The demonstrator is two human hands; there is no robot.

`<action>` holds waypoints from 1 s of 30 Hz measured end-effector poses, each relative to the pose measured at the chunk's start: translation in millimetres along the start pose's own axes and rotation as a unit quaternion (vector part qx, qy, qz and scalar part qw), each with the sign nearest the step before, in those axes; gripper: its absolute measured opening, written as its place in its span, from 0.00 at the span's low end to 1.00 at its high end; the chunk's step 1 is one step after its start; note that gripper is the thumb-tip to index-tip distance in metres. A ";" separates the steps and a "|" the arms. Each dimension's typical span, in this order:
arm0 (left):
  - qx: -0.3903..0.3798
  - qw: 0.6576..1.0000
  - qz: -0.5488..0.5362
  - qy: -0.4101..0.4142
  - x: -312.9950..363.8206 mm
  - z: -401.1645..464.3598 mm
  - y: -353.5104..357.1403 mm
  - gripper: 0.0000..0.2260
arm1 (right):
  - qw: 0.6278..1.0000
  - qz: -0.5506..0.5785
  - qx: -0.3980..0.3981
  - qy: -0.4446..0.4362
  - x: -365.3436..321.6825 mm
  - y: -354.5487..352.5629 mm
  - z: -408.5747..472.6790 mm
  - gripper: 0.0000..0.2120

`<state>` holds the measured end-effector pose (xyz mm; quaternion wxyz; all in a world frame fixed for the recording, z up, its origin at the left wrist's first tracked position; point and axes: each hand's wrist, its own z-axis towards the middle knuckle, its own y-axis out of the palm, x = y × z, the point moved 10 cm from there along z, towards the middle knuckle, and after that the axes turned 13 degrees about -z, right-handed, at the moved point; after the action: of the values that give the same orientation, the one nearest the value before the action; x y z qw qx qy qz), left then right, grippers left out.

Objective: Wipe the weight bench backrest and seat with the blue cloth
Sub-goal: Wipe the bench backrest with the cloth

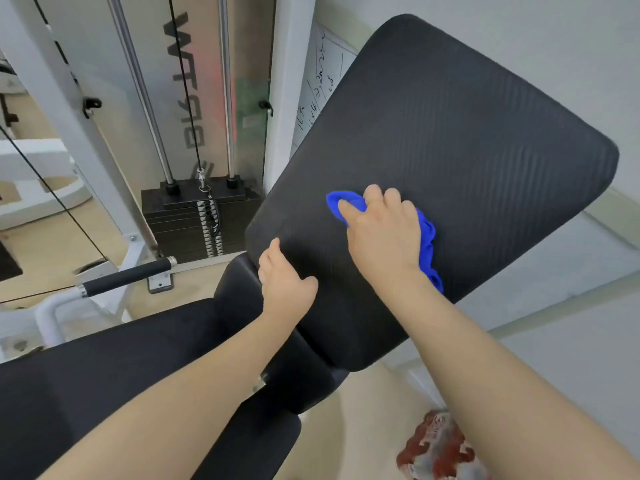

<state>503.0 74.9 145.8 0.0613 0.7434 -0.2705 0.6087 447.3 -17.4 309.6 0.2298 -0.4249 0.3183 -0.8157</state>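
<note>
— On the tilted black padded backrest (467, 133) of the weight bench: right hand (384, 233) pressing a bunched bright-blue soft cloth (427, 244) against the ribbed vinyl, fingers curled over the wad. Cloth sits low-middle on the pad, one fold poking out past the fingertips, the rest trailing by the wrist.

— And the left hand (285, 275)?

— Bracing. Thumb on the face, fingers wrapped round the pad's left edge, near the gap above the black padded seat (104, 358). Holds nothing else.

— How does the cloth handle, by your reckoning?

— Light and limp, I'd judge; it crumples, so palm it flat or keep it wadded, pressure from above. Vinyl looks firm with some give, likely smooth enough for the cloth to glide. Seat appears not yet reached.

— Surroundings?

— Chrome-and-black weight stack (201, 220) behind, left.
</note>
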 end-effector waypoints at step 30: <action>0.053 0.981 0.184 0.015 -11.9 -41.4 10.6 0.49 | 0.999 0.002 0.040 -0.016 31.3 -3.2 -68.7 0.10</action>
<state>460.6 87.2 142.5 -0.0874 0.6737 -0.3692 0.6342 372.6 -13.1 299.0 0.2531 -0.4275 0.2827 -0.8205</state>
